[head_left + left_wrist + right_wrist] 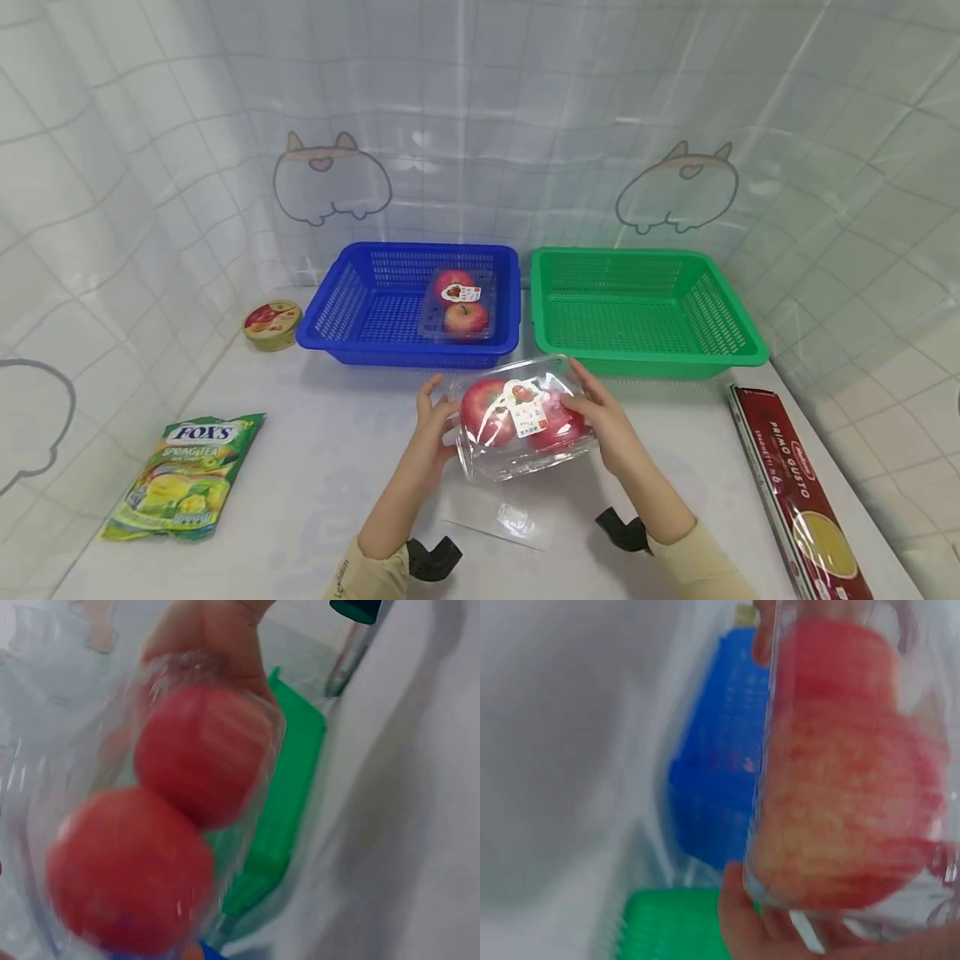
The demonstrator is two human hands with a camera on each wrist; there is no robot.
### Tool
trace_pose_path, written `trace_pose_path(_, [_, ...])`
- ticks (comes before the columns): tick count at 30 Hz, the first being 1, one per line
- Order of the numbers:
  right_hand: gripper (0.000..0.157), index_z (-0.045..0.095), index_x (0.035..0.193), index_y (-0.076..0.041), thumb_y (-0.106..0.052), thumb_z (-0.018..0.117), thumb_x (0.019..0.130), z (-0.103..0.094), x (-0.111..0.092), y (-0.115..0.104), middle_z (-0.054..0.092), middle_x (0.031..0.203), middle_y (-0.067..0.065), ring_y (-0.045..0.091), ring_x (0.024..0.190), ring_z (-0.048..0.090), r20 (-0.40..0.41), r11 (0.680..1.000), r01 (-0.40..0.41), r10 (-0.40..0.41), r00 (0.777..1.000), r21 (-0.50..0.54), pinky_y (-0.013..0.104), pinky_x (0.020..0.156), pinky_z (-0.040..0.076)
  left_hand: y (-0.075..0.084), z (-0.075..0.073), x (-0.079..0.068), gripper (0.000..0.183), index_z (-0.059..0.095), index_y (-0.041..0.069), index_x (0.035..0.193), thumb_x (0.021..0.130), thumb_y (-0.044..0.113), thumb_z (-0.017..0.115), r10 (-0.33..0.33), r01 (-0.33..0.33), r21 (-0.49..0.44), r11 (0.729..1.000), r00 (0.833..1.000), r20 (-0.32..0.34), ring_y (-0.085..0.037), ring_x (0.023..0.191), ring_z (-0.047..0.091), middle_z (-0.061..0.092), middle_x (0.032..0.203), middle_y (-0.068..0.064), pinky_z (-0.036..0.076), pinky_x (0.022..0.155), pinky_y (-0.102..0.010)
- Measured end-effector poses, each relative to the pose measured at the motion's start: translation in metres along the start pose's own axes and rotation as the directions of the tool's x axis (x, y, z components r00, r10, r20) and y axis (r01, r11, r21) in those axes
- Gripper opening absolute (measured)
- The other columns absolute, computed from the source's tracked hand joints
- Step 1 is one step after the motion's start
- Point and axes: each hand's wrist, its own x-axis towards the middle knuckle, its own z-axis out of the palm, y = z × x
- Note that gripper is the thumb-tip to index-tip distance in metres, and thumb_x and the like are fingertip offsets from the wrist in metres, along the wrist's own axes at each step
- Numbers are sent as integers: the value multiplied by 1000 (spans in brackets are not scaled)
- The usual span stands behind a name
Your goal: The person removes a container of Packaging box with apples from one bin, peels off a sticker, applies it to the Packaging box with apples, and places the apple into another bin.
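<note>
A clear plastic box of apples [525, 414], with two red apples and a white label showing, is held up over the white table between both hands. My right hand [611, 421] grips its right end, a finger lying over the top near the label. At the left end, my left hand [435, 429] holds the side, one finger raised along the edge and part of the hand hidden by the box. The left wrist view shows the apples [131, 870] blurred through the plastic. A second box of apples [459, 306] lies inside the blue basket [408, 358] behind.
Right of the blue basket stands a green basket [648, 367]. A round tin [272, 325] sits at the back left, and a green FOX'S candy bag [183, 479] lies at the left. Along the right edge lies a red spaghetti box [798, 492]. A flat transparent piece [513, 521] lies in front.
</note>
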Motion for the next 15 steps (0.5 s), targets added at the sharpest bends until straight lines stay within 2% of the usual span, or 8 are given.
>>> trace_pose_path(5, [66,25,147,-16,-13,51,87,-16,4,-19,12,154,10,34,139,5,129,1000,-10,12,992,-12,64,102,19,9,-7,-4,74,3,26,144,86,33,47,-31,36,-37,999,990,138,-45,119,35,14,143,-22,43,86,-56])
trace_pose_path(8, [66,25,147,-14,-13,51,86,-23,10,-27,13,154,11,37,138,9,212,999,-11,20,977,-39,62,100,26,12,-9,-7,73,2,26,145,87,35,45,-51,64,-53,997,974,222,-46,119,37,20,141,-24,43,86,-58])
trace_pose_path(11, [65,27,146,-14,-14,52,86,-29,18,-33,21,152,13,38,135,19,287,998,-8,28,958,-69,54,96,35,14,-10,-9,73,0,26,146,89,38,43,-63,87,-70,994,952,299,-48,123,32,16,143,-25,41,87,-61])
trace_pose_path(15, [64,28,146,-14,-16,53,87,-33,30,-42,25,149,15,35,128,35,381,994,-6,49,923,-112,48,94,40,15,-11,-11,74,-3,25,147,89,35,41,-80,123,-88,988,919,387,-50,128,24,5,148,-22,40,88,-62])
